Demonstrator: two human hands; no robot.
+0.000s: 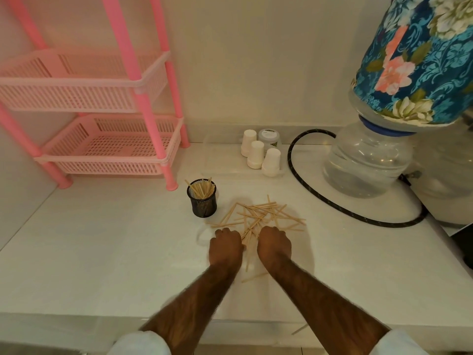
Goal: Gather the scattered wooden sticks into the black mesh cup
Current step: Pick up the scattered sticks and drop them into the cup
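A black mesh cup [202, 201] stands upright on the white counter and holds several wooden sticks. To its right lies a loose pile of wooden sticks [263, 216]. My left hand [225, 246] and my right hand [274, 244] rest side by side at the near edge of the pile, knuckles up, fingers curled. A bunch of sticks [247, 235] pokes out between the two hands, and both hands seem to close on it. Two more sticks [252, 277] lie between my forearms.
A pink plastic rack [107, 139] stands at the back left. Upturned white paper cups [256, 153] sit on a clear tray at the back. A water dispenser bottle [366, 165] and a black hose [320, 198] occupy the right side. One stick [299, 329] lies below the counter's front edge.
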